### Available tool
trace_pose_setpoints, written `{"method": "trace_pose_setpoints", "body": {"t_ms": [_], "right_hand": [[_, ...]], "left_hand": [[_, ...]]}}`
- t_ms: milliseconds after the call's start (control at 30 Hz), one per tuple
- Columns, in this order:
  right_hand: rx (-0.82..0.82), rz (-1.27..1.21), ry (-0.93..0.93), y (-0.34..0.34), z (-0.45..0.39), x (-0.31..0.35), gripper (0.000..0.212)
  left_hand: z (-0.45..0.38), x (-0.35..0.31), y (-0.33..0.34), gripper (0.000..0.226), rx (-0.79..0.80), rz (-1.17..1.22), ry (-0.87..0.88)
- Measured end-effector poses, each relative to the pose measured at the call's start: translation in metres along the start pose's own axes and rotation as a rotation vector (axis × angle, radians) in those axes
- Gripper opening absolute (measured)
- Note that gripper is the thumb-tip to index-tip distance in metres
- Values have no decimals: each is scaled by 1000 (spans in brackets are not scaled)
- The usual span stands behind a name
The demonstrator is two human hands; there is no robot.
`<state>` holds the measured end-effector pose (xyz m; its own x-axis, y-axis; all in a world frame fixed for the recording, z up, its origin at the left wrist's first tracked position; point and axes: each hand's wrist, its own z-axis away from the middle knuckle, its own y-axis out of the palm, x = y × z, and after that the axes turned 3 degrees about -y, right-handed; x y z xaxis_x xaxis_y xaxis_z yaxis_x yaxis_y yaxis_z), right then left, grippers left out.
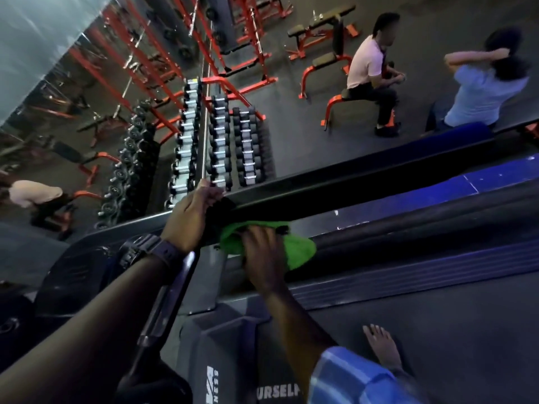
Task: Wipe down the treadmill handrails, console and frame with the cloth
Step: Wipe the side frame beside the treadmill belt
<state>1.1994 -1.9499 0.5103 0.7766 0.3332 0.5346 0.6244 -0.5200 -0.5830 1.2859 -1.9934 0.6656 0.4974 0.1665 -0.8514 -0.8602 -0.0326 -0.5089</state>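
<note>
Green cloth (294,252) bunched against the underside of the long black handrail (364,182), at the near end where it joins the frame (210,290). Right hand (262,252) laid over the cloth, fingers curled into the folds and gripping it against the dark padded bar (408,237) just below the handrail. Left hand (192,217) clamped on the end of the handrail, fingers wrapped over the top edge, a dark wristwatch (148,249) on that wrist. Bare foot (382,345) planted on the belt (437,330), well below the handrail.

Probably mid-stroke on the handrail, with console and most of the frame judged not yet covered. Best done by keeping the left hand as a brace, flattening the cloth so more of it meets the surface, then drawing it along the handrail in one long pass away from the left hand. Worth wrapping the cloth round the underside too, where grime tends to collect, and turning to a fresh face before moving on.

Beyond the handrail: a rack of dumbbells (218,144) and red benches (329,62), with two seated people farther off.

White lettering on the frame cover (233,360) below the handrail, cut off by the edge, reads "URSELF"; a second vertical word beside it ends in "NESS", the rest unreadable.
</note>
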Motion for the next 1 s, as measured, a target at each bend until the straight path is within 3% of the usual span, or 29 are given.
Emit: {"method": "trace_pose_setpoints", "body": {"t_ms": [133, 167, 233, 300, 367, 500, 567, 633, 767, 833, 933, 1000], "right_hand": [[-196, -102, 399, -14, -20, 13, 44], [-214, -141, 349, -13, -29, 31, 46], [-150, -150, 71, -5, -35, 58, 36], [-40, -90, -221, 5, -28, 47, 24], [61, -19, -368, 2, -19, 11, 19], [-18, 76, -213, -59, -36, -45, 24], [-74, 66, -52, -93, -72, -49, 30], [8, 48, 47, -111, -107, -45, 28], [390, 122, -247, -158, -113, -65, 31], [449, 248, -325, -199, -110, -107, 35], [410, 469, 26, -261, -143, -173, 24], [424, 445, 244, -274, -176, -195, 22]], "left_hand": [[-4, 3, -7, 56, -11, 66, -8], [-5, 3, -7, 58, -11, 68, -17], [-6, 6, -13, 59, 0, 46, -32], [-5, 7, -16, 56, 17, 40, -31], [-2, 3, -13, 54, 24, 23, -13], [2, -6, 8, 66, -45, -490, 251], [4, -16, 31, 67, -41, -564, 312], [7, -29, 62, 61, -44, -580, 313], [23, -49, 100, 57, -132, -611, 258], [30, -49, 111, 58, -67, -730, 303], [36, -64, 134, 66, 39, -738, 375], [37, -81, 157, 63, 80, -762, 385]]}}
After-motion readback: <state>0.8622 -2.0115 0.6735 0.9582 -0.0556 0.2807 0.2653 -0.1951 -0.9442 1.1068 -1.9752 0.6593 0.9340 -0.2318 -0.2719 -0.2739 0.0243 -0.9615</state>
